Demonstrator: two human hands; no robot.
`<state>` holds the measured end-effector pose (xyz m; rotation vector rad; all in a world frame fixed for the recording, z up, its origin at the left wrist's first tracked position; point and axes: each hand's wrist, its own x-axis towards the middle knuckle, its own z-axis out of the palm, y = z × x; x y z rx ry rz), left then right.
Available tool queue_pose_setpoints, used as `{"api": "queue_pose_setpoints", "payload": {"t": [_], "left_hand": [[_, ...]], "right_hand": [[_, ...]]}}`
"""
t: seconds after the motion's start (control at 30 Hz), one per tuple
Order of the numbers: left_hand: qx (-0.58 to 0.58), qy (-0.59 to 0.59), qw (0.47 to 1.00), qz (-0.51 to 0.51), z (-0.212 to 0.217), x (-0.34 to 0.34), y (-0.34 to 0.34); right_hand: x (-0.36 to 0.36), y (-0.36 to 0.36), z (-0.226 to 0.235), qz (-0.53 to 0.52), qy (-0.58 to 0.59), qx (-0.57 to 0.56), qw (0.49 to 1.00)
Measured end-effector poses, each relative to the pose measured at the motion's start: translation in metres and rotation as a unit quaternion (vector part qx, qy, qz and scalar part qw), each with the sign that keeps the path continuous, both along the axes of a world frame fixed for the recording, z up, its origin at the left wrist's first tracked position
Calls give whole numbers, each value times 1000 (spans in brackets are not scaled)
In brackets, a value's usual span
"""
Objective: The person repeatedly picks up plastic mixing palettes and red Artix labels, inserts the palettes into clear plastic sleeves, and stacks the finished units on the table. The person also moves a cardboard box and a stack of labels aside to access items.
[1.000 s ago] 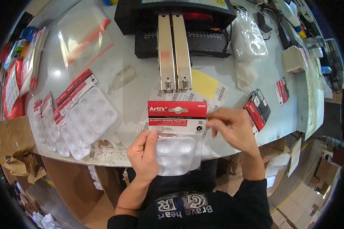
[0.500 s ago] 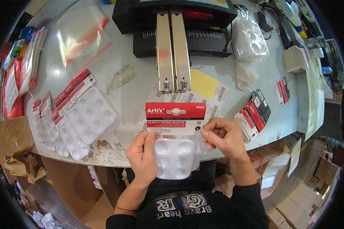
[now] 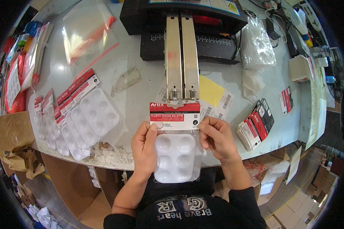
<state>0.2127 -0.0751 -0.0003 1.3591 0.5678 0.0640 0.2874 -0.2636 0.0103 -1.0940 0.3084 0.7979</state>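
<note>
Paint tray [image 3: 175, 158] in a clear bag [image 3: 198, 160] with a red card [image 3: 172, 118] is over the near edge of the surface [image 3: 141, 103]; the left hand [image 3: 145, 143] pinches the card's left side; the right hand [image 3: 218, 139] pinches its right side; more trays [image 3: 93, 114] lie near the left edge.

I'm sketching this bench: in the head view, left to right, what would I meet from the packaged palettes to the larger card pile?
Packaged palettes → left hand → held palette pack → right hand → larger card pile.
</note>
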Motion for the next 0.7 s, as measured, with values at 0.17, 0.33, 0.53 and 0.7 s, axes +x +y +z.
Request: {"api": "queue_pose_setpoints", "payload": {"t": [0.17, 0.33, 0.53, 0.7], "left_hand": [[-87, 90, 992, 16, 24, 8, 6], [-144, 133, 981, 15, 24, 27, 19], [-148, -7, 989, 20, 25, 36, 15], [-69, 14, 997, 12, 41, 25, 10]], "right_hand": [[5, 8, 23, 29, 132, -1, 991], [11, 19, 23, -7, 158, -13, 987], [22, 15, 11, -36, 62, 102, 992], [11, 11, 16, -6, 37, 81, 996]]}}
